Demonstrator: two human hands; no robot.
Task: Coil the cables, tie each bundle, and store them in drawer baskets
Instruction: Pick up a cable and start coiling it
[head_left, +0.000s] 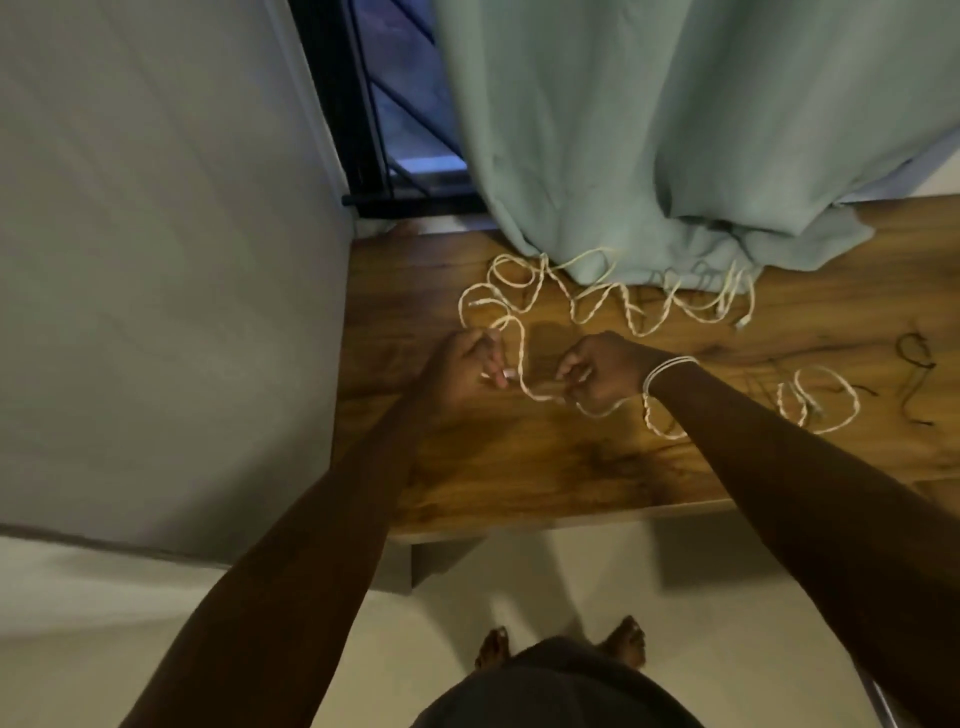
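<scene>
Several loose loops of a cream-white cable (613, 306) sprawl across the wooden table (519, 467) I'm looking down on, running from the far edge by the hanging green curtain (649, 130) toward my hands and on under my right wrist. It looks braided or twisted, pale with a faint pattern, though the picture is too soft to be sure. Off to the right lies a second pale cable coil (818, 397), with thin dark ties (917, 358) scattered just beyond it. My left hand (462, 371) has its fingers curled round the cable near the table's left edge, and my right hand (602, 371) pinches the same cable a little further along, so a short sagging stretch hangs between them. Both forearms reach forward over the table, the right wrist wearing thin white bangles (662, 371).
</scene>
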